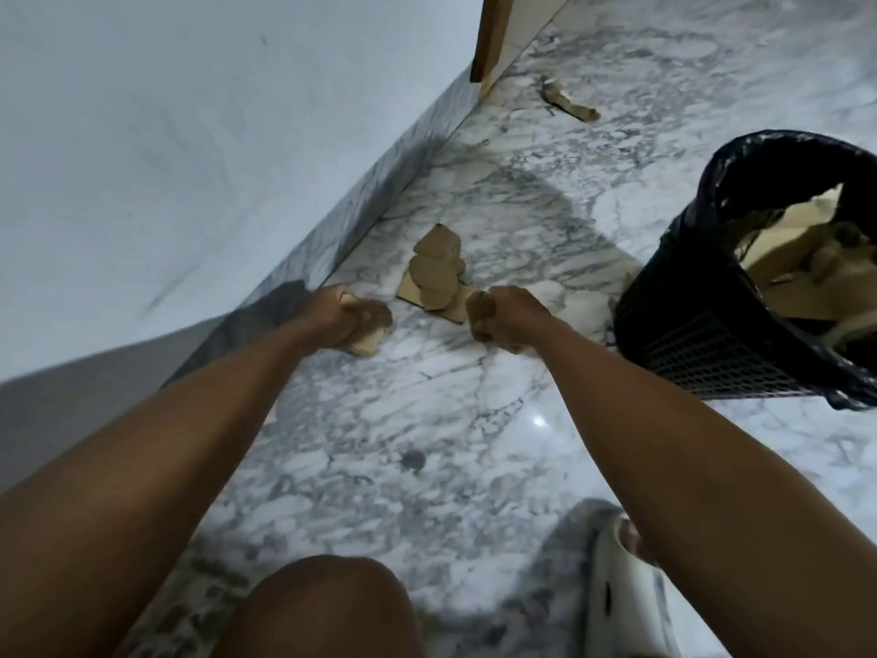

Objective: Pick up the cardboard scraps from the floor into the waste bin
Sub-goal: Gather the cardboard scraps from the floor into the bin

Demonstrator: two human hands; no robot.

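My left hand point(339, 320) is low over the marble floor, fingers closed on a flat cardboard scrap point(366, 343) that sticks out beneath it. My right hand point(503, 320) is curled shut just right of a pile of torn cardboard scraps point(434, 273) by the wall base; a small brown piece shows at its fingers, but whether it is held is unclear. Another scrap point(569, 102) lies farther off near the door. The black mesh waste bin point(702, 334), lined with a dark bag, stands at the right with cardboard inside.
A pale wall with a marble skirting point(389, 182) runs along the left. A wooden door edge point(491, 35) stands at the top. My knee point(322, 605) and a foot in a light slipper point(617, 577) are at the bottom of the view.
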